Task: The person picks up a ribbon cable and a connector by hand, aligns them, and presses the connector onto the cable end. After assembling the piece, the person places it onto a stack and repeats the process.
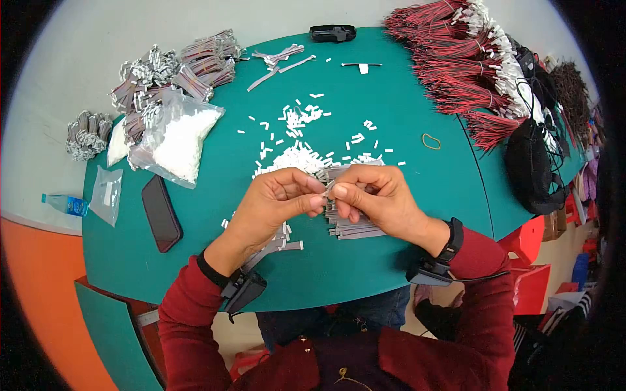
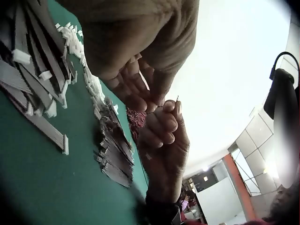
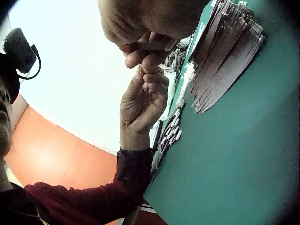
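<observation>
Above the near middle of the table, my left hand point(image 1: 277, 199) and right hand point(image 1: 388, 199) meet at the fingertips. The right thumb and index finger pinch the end of a grey flat ribbon cable point(image 3: 154, 45), part of which shows under the palm in the right wrist view. The left thumb and index finger pinch a small white piece at that end, mostly hidden by the fingertips. Below the right hand lies a row of grey ribbon cables point(image 1: 355, 229). Cables with white connectors point(image 2: 42, 124) lie under the left hand. A heap of loose white connectors point(image 1: 293, 158) sits just beyond the hands.
A phone point(image 1: 162, 214), a bag of white connectors point(image 1: 182, 140) and bundled grey cables point(image 1: 147, 75) occupy the left side. Red-black wire bundles point(image 1: 456, 62) and a black bag point(image 1: 529, 166) line the right. A rubber band point(image 1: 431, 141) and a black case point(image 1: 332, 33) lie farther off.
</observation>
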A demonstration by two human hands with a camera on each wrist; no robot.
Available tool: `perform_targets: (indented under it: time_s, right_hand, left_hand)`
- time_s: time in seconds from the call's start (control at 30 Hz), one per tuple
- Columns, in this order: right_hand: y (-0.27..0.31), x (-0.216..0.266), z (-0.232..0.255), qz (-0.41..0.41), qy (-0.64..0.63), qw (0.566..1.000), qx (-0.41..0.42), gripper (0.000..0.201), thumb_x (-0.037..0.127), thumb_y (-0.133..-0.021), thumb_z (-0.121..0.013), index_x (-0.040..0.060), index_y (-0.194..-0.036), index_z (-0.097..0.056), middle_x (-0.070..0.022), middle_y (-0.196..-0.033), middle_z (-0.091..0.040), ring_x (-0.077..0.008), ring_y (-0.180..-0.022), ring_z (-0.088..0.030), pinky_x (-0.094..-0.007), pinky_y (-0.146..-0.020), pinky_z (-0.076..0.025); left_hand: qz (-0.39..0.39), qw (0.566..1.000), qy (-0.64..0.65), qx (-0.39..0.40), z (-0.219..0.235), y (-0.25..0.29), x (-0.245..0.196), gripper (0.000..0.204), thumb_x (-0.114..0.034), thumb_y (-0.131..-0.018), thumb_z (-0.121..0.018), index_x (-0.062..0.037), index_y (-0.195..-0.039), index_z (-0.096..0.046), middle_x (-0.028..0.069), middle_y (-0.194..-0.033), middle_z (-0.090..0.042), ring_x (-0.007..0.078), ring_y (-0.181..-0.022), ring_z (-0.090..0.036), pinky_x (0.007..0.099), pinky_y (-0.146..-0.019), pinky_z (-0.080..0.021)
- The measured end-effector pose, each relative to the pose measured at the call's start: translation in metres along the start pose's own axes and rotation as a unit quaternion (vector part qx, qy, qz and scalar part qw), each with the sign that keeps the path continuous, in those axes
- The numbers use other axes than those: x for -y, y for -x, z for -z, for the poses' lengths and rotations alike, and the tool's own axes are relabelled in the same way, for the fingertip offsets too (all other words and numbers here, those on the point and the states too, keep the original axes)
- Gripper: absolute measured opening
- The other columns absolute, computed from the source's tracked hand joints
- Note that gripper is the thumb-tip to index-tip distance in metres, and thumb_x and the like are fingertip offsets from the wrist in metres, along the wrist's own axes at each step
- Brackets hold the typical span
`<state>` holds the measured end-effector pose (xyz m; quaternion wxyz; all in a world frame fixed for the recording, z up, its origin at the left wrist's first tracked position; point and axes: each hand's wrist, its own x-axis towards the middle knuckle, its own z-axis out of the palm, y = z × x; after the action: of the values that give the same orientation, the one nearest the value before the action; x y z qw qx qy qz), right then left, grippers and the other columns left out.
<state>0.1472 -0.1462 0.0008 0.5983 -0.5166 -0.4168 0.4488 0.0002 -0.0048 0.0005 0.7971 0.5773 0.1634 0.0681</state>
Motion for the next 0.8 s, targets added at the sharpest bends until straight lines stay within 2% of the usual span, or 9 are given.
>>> perform_targets:
  time_s: [0.4,0.5,0.6,0.8]
  right_hand:
    - [0.0006,-0.0011,-0.0019,0.006,-0.010,1.000,-0.004,0.017,0.018,-0.090,-0.057,0.0035,-0.082,-0.062,0.0023,-0.063,-0.057,-0.0023,-0.054,-0.050,-0.0174,-0.047,-0.039]
    - [0.0012,-0.0012,-0.0031,0.008,0.001,1.000,-0.005,0.017,0.017,-0.090,-0.057,0.0034,-0.082,-0.062,0.0024,-0.063,-0.057,-0.0021,-0.054,-0.049,-0.0174,-0.047,-0.039]
    - [0.0008,-0.0025,-0.0028,0.010,0.015,1.000,0.004,0.017,0.017,-0.090,-0.056,0.0036,-0.082,-0.062,0.0026,-0.063,-0.056,-0.0019,-0.055,-0.049,-0.0174,-0.047,-0.039]
    - [0.0009,-0.0022,-0.0026,-0.015,0.011,1.000,0.018,0.016,0.017,-0.090,-0.056,0.0039,-0.081,-0.061,0.0023,-0.063,-0.056,-0.0021,-0.054,-0.049,-0.0175,-0.047,-0.039]
  left_hand:
    - [-0.017,0.999,-0.035,-0.004,-0.0026,0.0023,0.0000,0.015,-0.006,-0.083,-0.063,0.0015,-0.095,-0.062,0.0054,-0.083,-0.063,0.0095,-0.074,-0.058,0.0224,-0.069,-0.047]
    - [-0.058,0.998,-0.019,-0.026,-0.0022,0.0011,0.0054,0.014,-0.007,-0.084,-0.063,0.0022,-0.095,-0.062,0.0065,-0.084,-0.064,0.0102,-0.073,-0.059,0.0228,-0.069,-0.048]
    - [-0.060,0.997,-0.005,-0.058,-0.0087,0.0011,0.0002,0.015,-0.007,-0.084,-0.062,0.0023,-0.096,-0.062,0.0072,-0.084,-0.064,0.0108,-0.072,-0.059,0.0230,-0.068,-0.049]
    - [-0.071,0.995,-0.034,-0.063,-0.0024,0.0014,-0.0001,0.019,-0.009,-0.085,-0.061,0.0017,-0.101,-0.063,0.0056,-0.082,-0.063,0.0097,-0.072,-0.058,0.0225,-0.067,-0.048]
